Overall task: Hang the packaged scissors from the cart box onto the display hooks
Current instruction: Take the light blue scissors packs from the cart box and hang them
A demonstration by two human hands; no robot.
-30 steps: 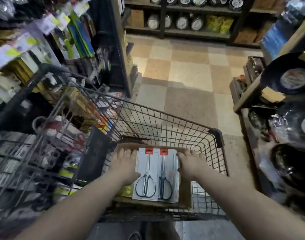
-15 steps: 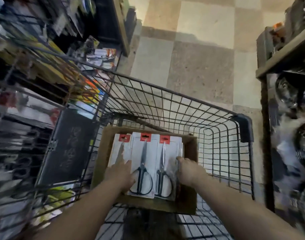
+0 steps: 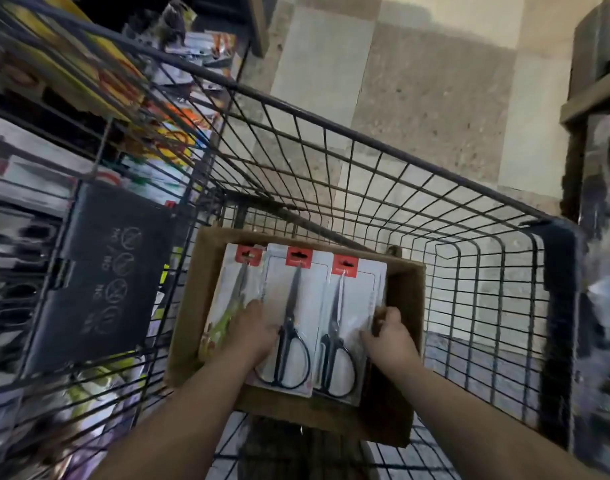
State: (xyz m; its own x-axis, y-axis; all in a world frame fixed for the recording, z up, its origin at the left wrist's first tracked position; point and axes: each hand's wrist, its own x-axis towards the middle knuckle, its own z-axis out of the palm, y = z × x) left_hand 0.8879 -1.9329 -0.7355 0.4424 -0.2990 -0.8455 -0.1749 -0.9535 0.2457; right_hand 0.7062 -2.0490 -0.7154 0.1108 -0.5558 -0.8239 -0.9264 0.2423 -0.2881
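Cardboard box [image 3: 405, 306] in the wire cart [image 3: 558, 254] holds three scissors packs [image 3: 234, 282] side by side. Left hand [image 3: 253, 332] lies at the left edge of the middle pack [image 3: 310, 289], grip unclear. Right hand [image 3: 388, 336] pinches the outer edge of the right pack [image 3: 359, 296].

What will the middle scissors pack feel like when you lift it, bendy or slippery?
Probably fairly stiff: the middle scissors pack looks like a flat card backing under clear plastic. It may slide easily, since its shiny front lies loose among other packs in the cardboard box. Likely bottom-heavy, because the black handles sit at its lower end.
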